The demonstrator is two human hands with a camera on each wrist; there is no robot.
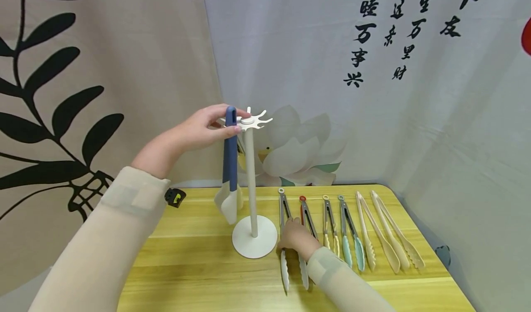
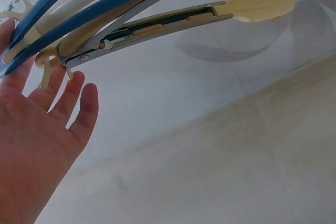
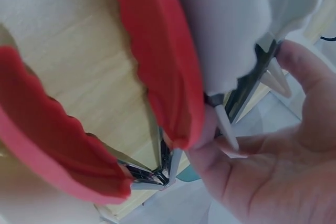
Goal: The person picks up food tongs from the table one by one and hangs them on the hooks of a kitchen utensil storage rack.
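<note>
On the table stands a white rack [image 1: 251,178] with forked arms at its top. My left hand [image 1: 203,126] is up at that top, its thumb across the handle of the blue tongs [image 1: 230,164], the other fingers behind. Blue tongs with pale tips hang there, and yellow-tipped tongs [image 2: 262,5] hang beside them. Down at the table, my right hand [image 1: 297,238] grips the white-tipped tongs [image 1: 285,273] by their arms, thumb on one side and fingers on the other. Red-tipped tongs [image 3: 163,56] lie right beside, their tips hidden from the head view.
Right of these lie cream-tipped tongs [image 1: 327,220], teal-tipped tongs [image 1: 346,236] and two pairs of beige tongs [image 1: 390,229] in a row on the wooden table [image 1: 186,275]. A small black object [image 1: 175,197] sits at the back left edge. Printed cloth hangs behind.
</note>
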